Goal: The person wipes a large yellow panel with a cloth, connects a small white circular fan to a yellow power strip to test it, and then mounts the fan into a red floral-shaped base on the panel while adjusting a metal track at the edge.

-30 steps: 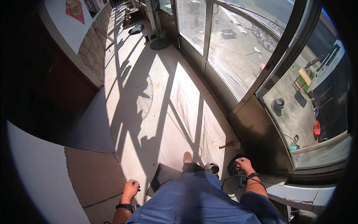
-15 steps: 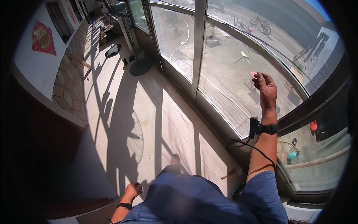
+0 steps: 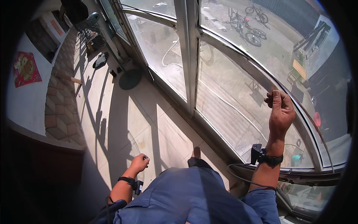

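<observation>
My right hand [image 3: 279, 110] is raised in front of the curved window glass [image 3: 231, 97], close to its dark curved rail [image 3: 298, 112]. Its fingers are curled shut and I see nothing in them. A black device with a cable [image 3: 260, 155] is strapped to that wrist. My left hand [image 3: 140, 163] hangs low over the sunlit tiled floor [image 3: 123, 123] in a loose fist, holding nothing, with a black wristband [image 3: 130, 182] on it. Blue clothing fills the lower middle, with one foot [image 3: 196, 152] showing.
A vertical window post [image 3: 188, 56] splits the panes. A round dark stand base [image 3: 129, 78] and a fan [image 3: 93, 18] are farther along the floor. A tiled low wall [image 3: 61, 100] and a red picture [image 3: 26, 69] are on the left. Bicycles [image 3: 244, 26] stand outside.
My right hand left a dark round thing on the floor and rose to the window glass. The view tilted upward. My left hand stayed low at my side.
</observation>
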`<state>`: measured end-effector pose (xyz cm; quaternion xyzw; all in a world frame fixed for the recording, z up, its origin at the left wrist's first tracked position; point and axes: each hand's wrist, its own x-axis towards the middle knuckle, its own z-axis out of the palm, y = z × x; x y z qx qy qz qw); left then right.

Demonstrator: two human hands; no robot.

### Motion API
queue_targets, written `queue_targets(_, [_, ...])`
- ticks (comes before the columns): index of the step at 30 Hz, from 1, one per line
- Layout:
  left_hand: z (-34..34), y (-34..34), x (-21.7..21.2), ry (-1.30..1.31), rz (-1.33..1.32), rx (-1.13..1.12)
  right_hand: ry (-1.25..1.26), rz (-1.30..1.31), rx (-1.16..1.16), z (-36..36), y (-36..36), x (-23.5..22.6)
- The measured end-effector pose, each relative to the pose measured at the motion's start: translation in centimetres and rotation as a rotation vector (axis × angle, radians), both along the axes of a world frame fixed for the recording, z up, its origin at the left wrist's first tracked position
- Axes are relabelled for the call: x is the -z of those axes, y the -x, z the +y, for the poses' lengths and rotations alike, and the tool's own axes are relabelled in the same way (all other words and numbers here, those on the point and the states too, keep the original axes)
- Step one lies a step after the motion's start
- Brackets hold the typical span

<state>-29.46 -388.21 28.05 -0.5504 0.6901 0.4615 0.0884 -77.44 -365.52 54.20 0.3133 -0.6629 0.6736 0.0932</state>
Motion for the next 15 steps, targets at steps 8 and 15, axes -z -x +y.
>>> queue_targets(8, [-6.4, 15.4, -0.3, -0.118, -0.071, 0.166, -0.087, -0.013, 0.277, 0.7, 7.7, -0.5])
queue_targets(15, [-14.9, 34.2, 1.7, 0.055, -0.073, 0.675, -0.140, -0.002, 0.606, 3.7, 16.9, -0.2])
